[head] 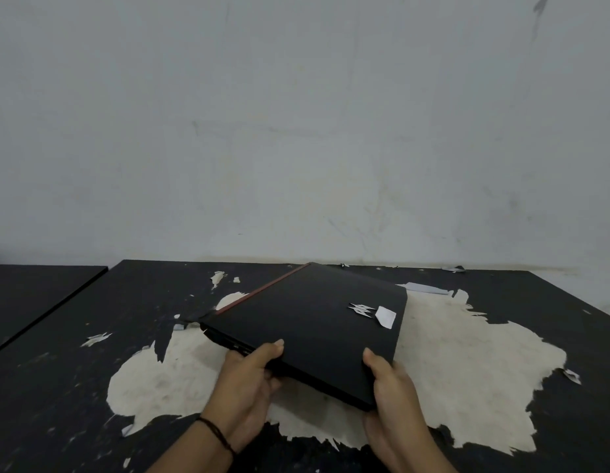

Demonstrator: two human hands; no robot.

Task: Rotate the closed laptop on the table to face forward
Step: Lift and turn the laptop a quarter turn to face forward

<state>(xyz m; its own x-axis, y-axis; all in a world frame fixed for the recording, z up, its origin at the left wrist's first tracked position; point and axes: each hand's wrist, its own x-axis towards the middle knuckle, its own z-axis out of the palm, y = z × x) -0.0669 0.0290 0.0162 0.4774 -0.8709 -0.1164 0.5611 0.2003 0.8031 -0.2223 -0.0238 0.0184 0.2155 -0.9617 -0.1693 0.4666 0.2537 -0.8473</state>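
Note:
A closed black laptop with a red strip along its far left edge and a silver logo on the lid sits askew over the table, its near edge lifted. My left hand grips that near edge from the left, thumb on the lid and fingers underneath. At the near right corner, my right hand holds the laptop the same way. A white sticker is stuck beside the logo.
The black table top has a large pale patch where the coating has peeled, with torn flakes around it. A second dark table stands at the left across a narrow gap. A grey wall rises right behind the table.

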